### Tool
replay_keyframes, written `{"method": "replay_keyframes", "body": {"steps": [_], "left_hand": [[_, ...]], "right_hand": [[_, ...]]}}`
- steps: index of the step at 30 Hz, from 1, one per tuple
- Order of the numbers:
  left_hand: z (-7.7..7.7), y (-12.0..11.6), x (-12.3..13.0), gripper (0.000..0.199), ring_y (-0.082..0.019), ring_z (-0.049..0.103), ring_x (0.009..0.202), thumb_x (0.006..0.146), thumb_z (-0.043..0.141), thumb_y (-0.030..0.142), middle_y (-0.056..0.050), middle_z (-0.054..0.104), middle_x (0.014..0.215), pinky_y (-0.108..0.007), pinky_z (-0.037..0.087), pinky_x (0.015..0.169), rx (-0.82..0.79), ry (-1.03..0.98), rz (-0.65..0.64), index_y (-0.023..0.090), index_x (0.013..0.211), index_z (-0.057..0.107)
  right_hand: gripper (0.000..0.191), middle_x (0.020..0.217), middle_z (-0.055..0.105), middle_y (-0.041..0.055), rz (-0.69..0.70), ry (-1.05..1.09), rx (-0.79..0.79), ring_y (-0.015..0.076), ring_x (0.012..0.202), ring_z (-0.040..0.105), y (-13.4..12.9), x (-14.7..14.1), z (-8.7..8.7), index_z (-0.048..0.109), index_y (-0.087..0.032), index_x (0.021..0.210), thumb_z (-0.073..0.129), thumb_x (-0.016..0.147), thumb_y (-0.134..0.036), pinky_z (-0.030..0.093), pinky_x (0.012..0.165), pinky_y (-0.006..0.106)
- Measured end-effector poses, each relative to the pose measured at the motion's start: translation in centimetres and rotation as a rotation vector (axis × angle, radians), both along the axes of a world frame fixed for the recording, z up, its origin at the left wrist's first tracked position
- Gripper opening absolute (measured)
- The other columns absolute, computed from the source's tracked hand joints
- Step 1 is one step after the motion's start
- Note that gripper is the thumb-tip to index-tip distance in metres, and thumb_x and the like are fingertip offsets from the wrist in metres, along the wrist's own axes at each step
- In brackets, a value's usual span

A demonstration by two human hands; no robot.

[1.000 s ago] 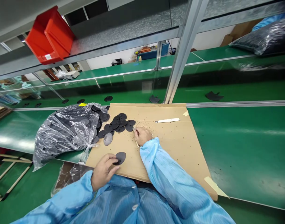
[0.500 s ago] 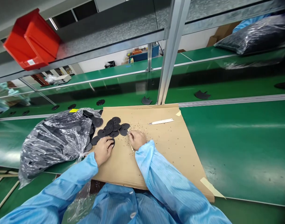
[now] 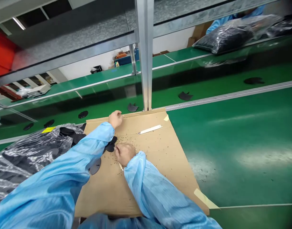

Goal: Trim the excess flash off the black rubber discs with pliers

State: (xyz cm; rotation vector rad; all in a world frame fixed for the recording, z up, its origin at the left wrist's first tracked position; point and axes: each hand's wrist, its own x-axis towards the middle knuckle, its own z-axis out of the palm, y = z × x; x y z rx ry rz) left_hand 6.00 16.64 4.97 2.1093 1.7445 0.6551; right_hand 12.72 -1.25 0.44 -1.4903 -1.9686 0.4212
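My left hand [image 3: 116, 119] is above the far edge of the cardboard sheet [image 3: 103, 190], fingers loosely bent and apart; I see nothing in them. Nearer to me, my right hand [image 3: 124, 154] is closed around a thin pale stick [image 3: 121, 166], whose lower end sticks out below the fist. Black discs [image 3: 110, 147] lie beside the right fist, partly hidden by my left sleeve. A single dark disc [image 3: 95, 166] lies on the cardboard under that sleeve. Small black bits are scattered around the right hand. A white-handled knife [image 3: 150, 129] lies farther back.
On the left, a clear plastic bag [image 3: 38, 156] bulges with black discs. A metal post [image 3: 147, 57] rises behind the cardboard. Dark pieces, including a disc [image 3: 83, 114] and a notched piece [image 3: 132, 107], lie on the green strip behind. Tape [image 3: 205, 198] marks the near right corner.
My left hand has left the disc by the pile and reached forward to the cardboard's far edge. The right hand stays closed by the pile. The view has swung right.
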Motion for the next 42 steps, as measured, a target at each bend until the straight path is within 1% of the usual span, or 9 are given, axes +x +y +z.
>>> {"method": "replay_keyframes", "body": {"steps": [7,11,15,22,27,31,34,38,42], "left_hand": [[-1.0,6.9,6.9,0.068,-0.036,0.053,0.119,0.074,0.064,0.053,-0.024,0.058,0.124,-0.042,0.042,0.095,-0.128,0.163,0.146,0.008,0.123,0.048],[-1.3,7.8,9.3,0.078,-0.037,0.055,0.115,0.065,0.075,0.052,-0.026,0.058,0.121,-0.042,0.044,0.092,-0.167,0.225,0.158,0.007,0.122,0.045],[-1.2,7.1,10.1,0.059,-0.031,0.057,0.112,0.066,0.076,0.033,-0.021,0.060,0.118,-0.038,0.044,0.092,-0.068,0.142,0.171,0.010,0.115,0.051],[1.7,1.6,5.5,0.029,-0.023,0.062,0.089,0.073,0.066,0.031,-0.008,0.065,0.093,-0.036,0.048,0.086,0.257,-0.343,0.121,0.015,0.097,0.063],[3.1,-6.4,-1.9,0.029,-0.013,0.057,0.069,0.070,0.067,0.033,-0.003,0.062,0.082,-0.026,0.048,0.061,0.183,-0.836,0.175,0.015,0.092,0.060],[1.4,-12.5,-6.1,0.035,-0.011,0.058,0.067,0.068,0.069,0.035,-0.001,0.060,0.084,-0.026,0.050,0.059,0.004,-1.176,0.211,0.018,0.094,0.053],[-0.9,-15.0,-7.4,0.044,-0.012,0.061,0.069,0.063,0.076,0.033,0.000,0.059,0.084,-0.029,0.054,0.063,-0.102,-1.294,0.209,0.019,0.094,0.050],[-3.6,-15.8,-7.7,0.052,-0.012,0.061,0.067,0.060,0.079,0.035,-0.001,0.061,0.088,-0.023,0.050,0.056,-0.128,-1.342,0.153,0.019,0.101,0.050],[-4.9,-15.6,-8.0,0.051,-0.012,0.060,0.067,0.064,0.077,0.035,-0.001,0.062,0.081,-0.021,0.047,0.053,-0.157,-1.369,0.065,0.018,0.104,0.050]], "right_hand": [[0.015,0.085,0.071,0.0009,0.023,0.042,-0.024,0.0168,0.082,0.063,0.0,0.3,0.0,0.064,-0.022,0.081,0.050,0.085,-0.028,0.040,0.069,0.027],[0.017,0.083,0.071,0.0028,0.024,0.042,-0.039,0.0179,0.080,0.064,0.0,0.4,0.2,0.065,-0.021,0.080,0.050,0.085,-0.028,0.040,0.066,0.027],[0.021,0.081,0.070,0.0044,0.000,-0.009,-0.047,0.0191,0.079,0.064,0.0,0.4,0.3,0.066,-0.020,0.080,0.049,0.086,-0.032,0.041,0.064,0.028],[0.018,0.092,0.069,0.0015,0.002,-0.023,-0.006,0.0162,0.086,0.062,-0.4,0.1,0.2,0.064,-0.023,0.093,0.047,0.088,-0.029,0.042,0.071,0.027],[0.024,0.102,0.063,0.0056,-0.031,-0.060,0.016,0.0205,0.096,0.056,-0.9,0.0,0.7,0.059,-0.022,0.107,0.051,0.086,-0.030,0.041,0.080,0.031],[0.046,0.111,0.055,0.0124,-0.092,-0.201,0.005,0.0284,0.104,0.049,-2.2,-0.4,1.0,0.054,-0.019,0.116,0.062,0.078,-0.044,0.037,0.089,0.041],[0.058,0.117,0.053,0.0155,-0.112,-0.283,-0.017,0.0317,0.108,0.046,-3.4,-0.7,1.1,0.053,-0.016,0.116,0.065,0.073,-0.053,0.035,0.092,0.046],[0.043,0.116,0.055,0.0155,-0.140,-0.348,-0.025,0.0304,0.108,0.047,-4.0,-0.9,1.0,0.053,-0.017,0.115,0.060,0.080,-0.041,0.035,0.092,0.045],[0.035,0.115,0.058,0.0152,-0.170,-0.298,-0.031,0.0295,0.104,0.050,-2.8,-0.3,0.9,0.054,-0.016,0.118,0.050,0.085,-0.028,0.038,0.091,0.043]]}}
